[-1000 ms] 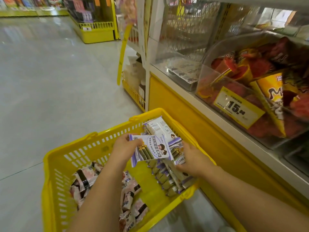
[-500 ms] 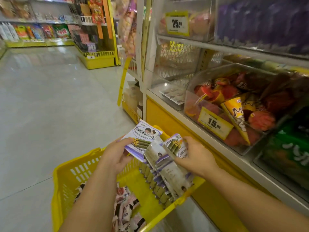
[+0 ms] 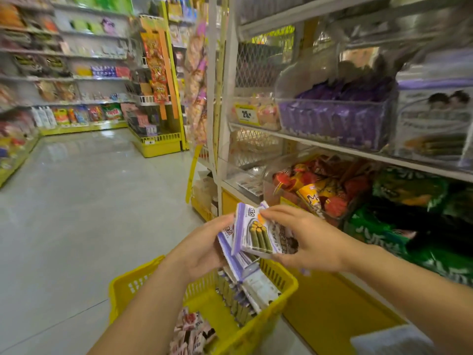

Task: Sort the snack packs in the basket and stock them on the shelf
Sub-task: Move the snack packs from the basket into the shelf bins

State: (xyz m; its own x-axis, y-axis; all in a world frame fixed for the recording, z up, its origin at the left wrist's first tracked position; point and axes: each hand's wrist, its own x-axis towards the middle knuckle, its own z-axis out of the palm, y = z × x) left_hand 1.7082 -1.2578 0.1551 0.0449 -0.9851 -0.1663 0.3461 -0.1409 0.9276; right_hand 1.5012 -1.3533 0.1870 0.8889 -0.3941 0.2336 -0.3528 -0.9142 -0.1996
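Both hands are raised above the yellow basket (image 3: 122, 290), holding a bunch of purple-and-white snack packs (image 3: 256, 237) between them. Left hand (image 3: 204, 248) cups the bunch from the left, fingers curled against the back packs. Right hand (image 3: 312, 239) grips from the right, thumb under the lower edge, fingertips pinching the top of the front pack. More of these packs trail down from the bunch as a linked strip (image 3: 256, 290), its lower end resting inside the basket against the right wall. Pink-and-white packs (image 3: 192, 329) lie in the basket's near end. The shelf (image 3: 332, 147) stands just right of the hands. On it are a clear bin of purple packs (image 3: 332, 119), a bin of matching white packs (image 3: 435, 124) beside it, and a yellow price tag (image 3: 246, 114) reading 25.
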